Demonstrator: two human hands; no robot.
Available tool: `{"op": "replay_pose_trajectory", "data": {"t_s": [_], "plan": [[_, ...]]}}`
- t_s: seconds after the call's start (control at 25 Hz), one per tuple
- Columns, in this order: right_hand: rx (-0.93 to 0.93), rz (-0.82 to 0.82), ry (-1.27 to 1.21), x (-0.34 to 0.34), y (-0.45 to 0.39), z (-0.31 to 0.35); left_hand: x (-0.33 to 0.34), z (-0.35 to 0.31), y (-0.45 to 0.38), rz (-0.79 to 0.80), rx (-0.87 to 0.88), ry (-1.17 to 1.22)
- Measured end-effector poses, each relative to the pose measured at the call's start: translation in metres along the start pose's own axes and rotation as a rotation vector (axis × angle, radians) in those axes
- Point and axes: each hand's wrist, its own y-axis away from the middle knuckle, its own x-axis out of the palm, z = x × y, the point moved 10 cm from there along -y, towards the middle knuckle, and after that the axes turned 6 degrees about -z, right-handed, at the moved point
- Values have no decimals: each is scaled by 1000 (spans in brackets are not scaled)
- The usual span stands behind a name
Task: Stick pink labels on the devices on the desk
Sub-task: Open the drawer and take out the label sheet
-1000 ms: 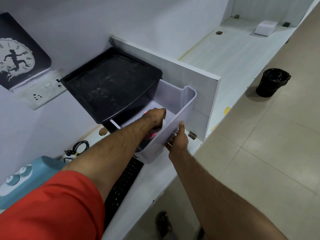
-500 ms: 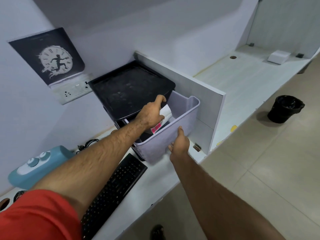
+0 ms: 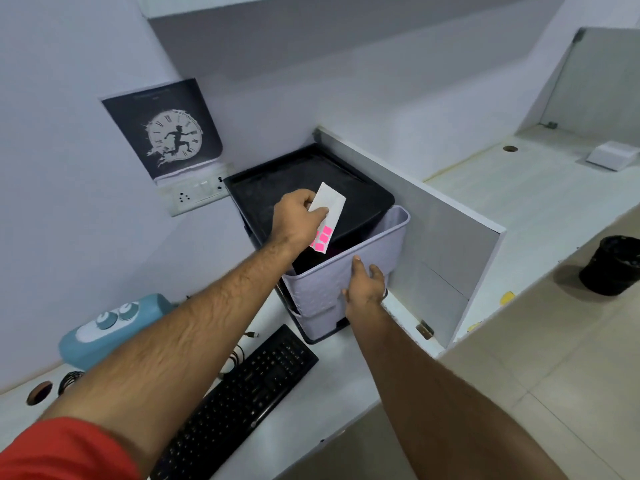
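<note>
Office workstation. Evidence: long white laminate desk [image 3: 540, 202] split by a white partition panel [image 3: 433, 216]; flat black computer keyboard [image 3: 242, 393]; white wall socket plate [image 3: 194, 195]; round cable hole [image 3: 510, 148]; black waste bin [image 3: 611, 265] on tiled floor.

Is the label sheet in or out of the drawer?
Out: the left hand holds the sheet above the open drawer.
</note>
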Motion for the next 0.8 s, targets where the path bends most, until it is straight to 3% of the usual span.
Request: {"op": "replay_pose_trajectory", "data": {"t_s": [0.16,0.4,0.8], "plan": [[-78,59,78,28,-16,3,-10,36,-10,-1,-278,291],[-94,14,78,49,-30,-2,-4,68,-19,85,-463,517],[-39,-134,-33,37,-15,-14,5,80,-8,167,-513,598]]}}
